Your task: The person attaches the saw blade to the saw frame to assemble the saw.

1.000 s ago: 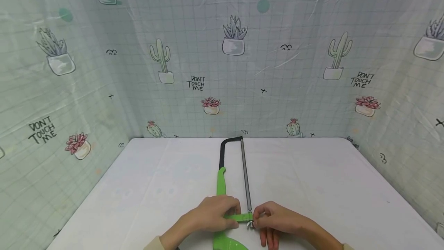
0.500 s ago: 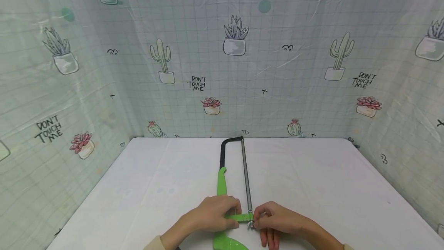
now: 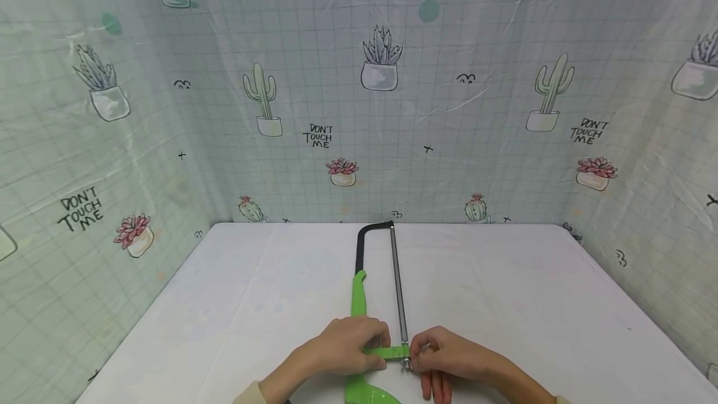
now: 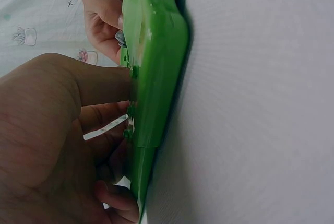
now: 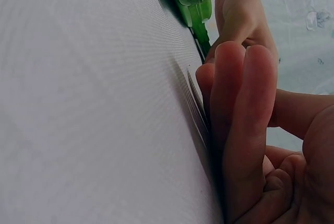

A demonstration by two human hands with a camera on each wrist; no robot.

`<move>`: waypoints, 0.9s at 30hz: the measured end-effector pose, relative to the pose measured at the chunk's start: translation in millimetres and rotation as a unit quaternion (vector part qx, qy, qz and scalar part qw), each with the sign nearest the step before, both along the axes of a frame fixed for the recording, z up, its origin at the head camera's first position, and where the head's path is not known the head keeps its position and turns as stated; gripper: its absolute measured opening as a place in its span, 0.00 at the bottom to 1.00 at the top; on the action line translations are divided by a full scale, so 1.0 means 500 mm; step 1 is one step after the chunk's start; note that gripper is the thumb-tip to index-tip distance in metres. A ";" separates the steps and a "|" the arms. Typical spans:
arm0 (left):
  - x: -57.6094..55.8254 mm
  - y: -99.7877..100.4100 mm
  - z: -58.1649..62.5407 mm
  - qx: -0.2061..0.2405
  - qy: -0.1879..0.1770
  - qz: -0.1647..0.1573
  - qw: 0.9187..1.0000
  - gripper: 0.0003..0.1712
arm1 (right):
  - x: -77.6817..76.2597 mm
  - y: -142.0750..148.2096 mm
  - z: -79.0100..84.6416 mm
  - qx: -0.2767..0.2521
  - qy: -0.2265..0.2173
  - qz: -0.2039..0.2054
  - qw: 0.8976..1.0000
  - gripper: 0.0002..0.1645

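Note:
A hacksaw [image 3: 358, 295] with a green handle and black front frame lies flat on the white table. Its grey blade [image 3: 399, 285] runs along the right side, toward the far edge. My left hand [image 3: 349, 346] grips the green frame near the handle, thumb and fingers around the short arm leading to the blade's near end. At that end sits a metal wing nut [image 3: 406, 365], which the thumb and forefinger of my right hand [image 3: 449, 354] pinch. In the left wrist view, the green frame [image 4: 162, 57] partly hides the right fingertips. The right hand's other fingers rest near the tabletop.
The white table [image 3: 521, 292] stretches out on both sides of the saw. Behind and beside it hangs a pale curtain [image 3: 449, 161] printed with potted cacti.
The wing nut looks slightly turned between the right fingertips. Both hands and the hacksaw keep their places; the head view has shifted a little.

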State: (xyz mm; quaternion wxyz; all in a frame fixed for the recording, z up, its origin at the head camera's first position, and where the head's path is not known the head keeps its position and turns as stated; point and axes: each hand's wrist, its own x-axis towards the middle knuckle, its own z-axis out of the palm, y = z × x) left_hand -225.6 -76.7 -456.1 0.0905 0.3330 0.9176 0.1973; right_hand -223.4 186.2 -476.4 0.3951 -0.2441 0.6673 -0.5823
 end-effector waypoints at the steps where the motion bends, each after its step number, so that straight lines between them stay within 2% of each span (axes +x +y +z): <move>1: 0.000 0.000 -0.001 -0.001 0.001 0.000 1.000 0.10 | 0.000 0.000 -0.001 0.000 0.000 -0.001 1.000 0.05; 27: 0.000 -0.001 -0.004 0.000 0.003 -0.002 1.000 0.10 | 0.007 -0.002 0.002 0.007 0.003 -0.005 1.000 0.04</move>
